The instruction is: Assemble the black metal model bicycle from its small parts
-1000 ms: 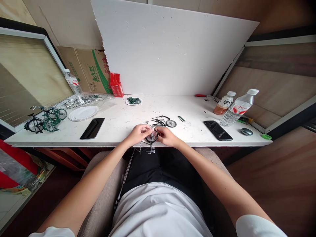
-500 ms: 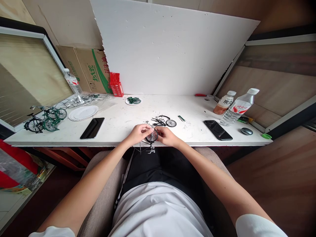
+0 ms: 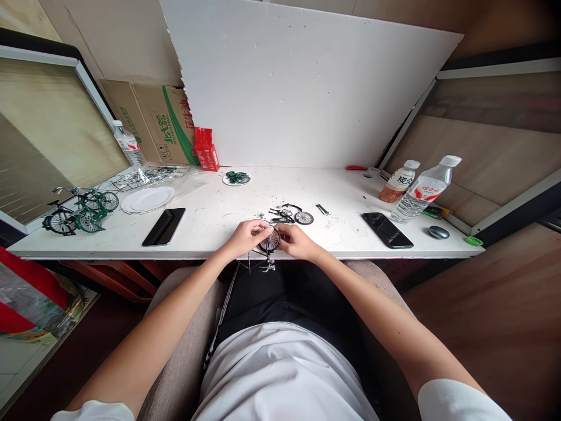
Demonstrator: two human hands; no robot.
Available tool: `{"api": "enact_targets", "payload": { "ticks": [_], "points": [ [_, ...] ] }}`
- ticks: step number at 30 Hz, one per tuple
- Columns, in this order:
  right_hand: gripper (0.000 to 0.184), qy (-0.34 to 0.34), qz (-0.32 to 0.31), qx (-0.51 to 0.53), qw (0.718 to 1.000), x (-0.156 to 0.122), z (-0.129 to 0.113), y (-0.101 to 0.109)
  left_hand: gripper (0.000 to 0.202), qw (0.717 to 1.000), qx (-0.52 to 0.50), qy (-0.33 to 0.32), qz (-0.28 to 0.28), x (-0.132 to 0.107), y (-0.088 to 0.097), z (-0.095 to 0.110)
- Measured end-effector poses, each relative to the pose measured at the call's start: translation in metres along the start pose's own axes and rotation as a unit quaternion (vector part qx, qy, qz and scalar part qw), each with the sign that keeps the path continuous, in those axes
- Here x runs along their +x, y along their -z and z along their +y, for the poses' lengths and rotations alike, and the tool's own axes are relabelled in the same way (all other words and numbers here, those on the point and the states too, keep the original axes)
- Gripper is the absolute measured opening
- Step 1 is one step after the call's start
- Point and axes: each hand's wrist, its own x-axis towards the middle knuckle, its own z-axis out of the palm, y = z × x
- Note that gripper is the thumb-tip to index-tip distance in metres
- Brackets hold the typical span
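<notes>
Both my hands meet at the front edge of the white table (image 3: 219,225). My left hand (image 3: 246,237) and my right hand (image 3: 298,241) are closed in pinches on a small model bicycle (image 3: 269,244). Its black spoked wheel shows between my fingers, and thin metal parts of it hang below the table edge. Just beyond my hands lie loose bicycle parts (image 3: 287,216), among them a second small wheel (image 3: 304,218).
Finished green and black model bicycles (image 3: 76,211) stand far left, beside white paper plates (image 3: 148,200) and a black phone (image 3: 164,227). Another phone (image 3: 387,230), two bottles (image 3: 418,190), a mouse (image 3: 438,232) sit right. A red box (image 3: 207,151) and a small plate of green parts (image 3: 236,178) are at the back.
</notes>
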Motion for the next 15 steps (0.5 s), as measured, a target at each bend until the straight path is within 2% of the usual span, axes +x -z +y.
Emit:
{"api": "enact_targets", "payload": {
  "ticks": [15],
  "points": [
    [0.006, 0.010, 0.004, -0.012, 1.000, -0.0002, -0.0016, -0.0002, 0.040, 1.000, 0.013, -0.009, 0.001, 0.0000, -0.0005, -0.0015]
  ]
}}
